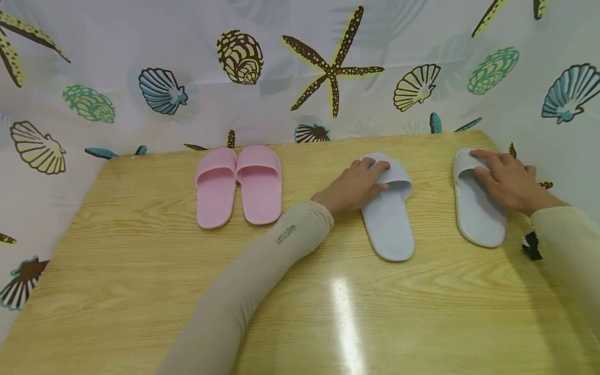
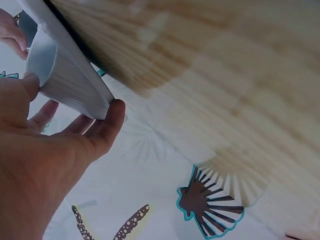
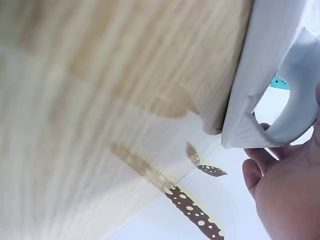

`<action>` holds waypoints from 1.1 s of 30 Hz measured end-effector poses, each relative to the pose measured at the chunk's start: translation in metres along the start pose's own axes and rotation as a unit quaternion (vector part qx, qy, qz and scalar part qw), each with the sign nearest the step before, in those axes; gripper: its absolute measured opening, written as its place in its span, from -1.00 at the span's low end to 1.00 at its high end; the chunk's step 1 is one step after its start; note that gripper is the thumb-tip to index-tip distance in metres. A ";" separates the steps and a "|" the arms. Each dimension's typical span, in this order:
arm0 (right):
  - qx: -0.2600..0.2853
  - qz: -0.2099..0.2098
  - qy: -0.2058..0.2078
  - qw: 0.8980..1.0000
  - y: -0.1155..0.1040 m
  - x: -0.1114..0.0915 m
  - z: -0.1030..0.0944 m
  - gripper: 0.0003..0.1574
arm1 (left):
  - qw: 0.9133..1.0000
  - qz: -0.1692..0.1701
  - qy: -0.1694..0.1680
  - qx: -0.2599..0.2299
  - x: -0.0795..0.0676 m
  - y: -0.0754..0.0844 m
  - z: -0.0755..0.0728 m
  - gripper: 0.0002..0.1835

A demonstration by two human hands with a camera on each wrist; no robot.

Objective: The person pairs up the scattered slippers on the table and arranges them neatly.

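Two pale grey-white slide slippers lie apart on the wood-grain table, toes toward the back. My left hand point(image 1: 356, 185) grips the ribbed strap of the left pale slipper point(image 1: 391, 229). In the left wrist view, its thumb is at the strap's opening and its fingers reach round the toe end of that slipper point(image 2: 75, 85). Farther right, my right hand point(image 1: 508, 179) holds the right pale slipper point(image 1: 483, 219) by its strap, thumb at the opening. The right wrist view shows fingers at the toe end of this slipper point(image 3: 267, 65), partly cut off by the frame.
A pair of pink slippers point(image 1: 239, 187) stands side by side at the back, left of my left hand. Behind the table point(image 1: 140, 271) hangs a white cloth point(image 1: 197, 31) printed with shells and starfish. A small black-and-white item point(image 1: 532, 246) shows beside my right sleeve.
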State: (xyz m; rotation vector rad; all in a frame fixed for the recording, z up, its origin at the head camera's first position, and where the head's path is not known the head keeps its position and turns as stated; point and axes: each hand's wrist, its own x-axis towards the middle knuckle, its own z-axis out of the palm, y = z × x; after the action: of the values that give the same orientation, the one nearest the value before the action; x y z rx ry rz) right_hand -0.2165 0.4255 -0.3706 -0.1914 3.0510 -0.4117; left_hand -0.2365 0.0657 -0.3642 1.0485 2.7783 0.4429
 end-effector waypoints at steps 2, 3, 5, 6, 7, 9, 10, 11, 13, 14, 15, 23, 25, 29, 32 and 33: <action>-0.001 -0.005 0.000 1.000 -0.002 0.000 0.000 -0.28 | 1.000 0.006 0.003 -0.010 -0.002 -0.001 0.000 -0.45; -0.002 -0.007 0.001 1.000 -0.003 0.000 0.000 -0.29 | 1.000 0.009 0.004 -0.018 -0.004 -0.002 0.000 -0.46; -0.003 -0.015 0.006 1.000 -0.004 0.000 0.000 -0.29 | 1.000 0.015 0.003 -0.026 -0.007 -0.004 -0.001 -0.46; -0.002 -0.019 0.010 1.000 -0.006 0.001 -0.001 -0.29 | 0.999 0.019 0.003 -0.029 -0.009 -0.004 -0.002 -0.46; -0.002 -0.024 0.013 1.000 -0.007 0.000 -0.001 -0.30 | 0.999 0.023 0.002 -0.030 -0.011 -0.005 -0.003 -0.46; -0.001 -0.035 0.015 0.999 -0.011 0.000 -0.001 -0.31 | 0.999 0.026 -0.002 -0.034 -0.015 -0.005 -0.005 -0.45; 0.001 -0.041 0.014 0.999 -0.013 -0.001 -0.001 -0.32 | 0.999 0.027 -0.004 -0.036 -0.017 -0.005 -0.006 -0.45; 0.003 -0.048 0.014 0.999 -0.016 -0.002 -0.001 -0.33 | 0.999 0.029 -0.005 -0.039 -0.020 -0.005 -0.007 -0.45; 0.007 -0.064 0.013 0.998 -0.020 -0.004 0.000 -0.34 | 0.998 0.032 -0.003 -0.045 -0.026 -0.005 -0.007 -0.46; 0.008 -0.070 0.012 0.997 -0.022 -0.005 0.001 -0.35 | 0.998 0.034 -0.003 -0.046 -0.030 -0.005 -0.008 -0.47; 0.010 -0.076 0.014 0.997 -0.024 -0.007 0.001 -0.35 | 0.998 0.036 -0.002 -0.048 -0.033 -0.005 -0.007 -0.47; 0.048 -0.118 0.013 0.992 -0.032 -0.018 0.006 -0.38 | 0.998 0.056 -0.010 -0.008 -0.056 -0.001 -0.006 -0.44; 0.056 -0.128 0.015 0.990 -0.034 -0.022 0.008 -0.39 | 0.998 0.058 -0.018 0.003 -0.060 0.000 -0.005 -0.44; 0.061 -0.138 0.017 0.988 -0.040 -0.029 0.009 -0.39 | 0.997 0.063 -0.024 0.031 -0.070 0.002 -0.004 -0.43; 0.059 -0.146 0.017 0.987 -0.047 -0.033 0.009 -0.38 | 0.996 0.068 -0.024 0.051 -0.080 0.001 -0.004 -0.44; 0.057 -0.151 0.019 0.987 -0.050 -0.034 0.009 -0.38 | 0.996 0.071 -0.022 0.058 -0.083 0.000 -0.003 -0.44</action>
State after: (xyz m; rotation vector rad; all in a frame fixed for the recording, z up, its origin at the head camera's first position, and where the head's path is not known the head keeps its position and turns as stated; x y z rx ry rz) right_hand -0.1761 0.3802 -0.3644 -0.6508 3.0271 -0.6096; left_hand -0.1746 0.0100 -0.3588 1.2724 2.7304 0.2741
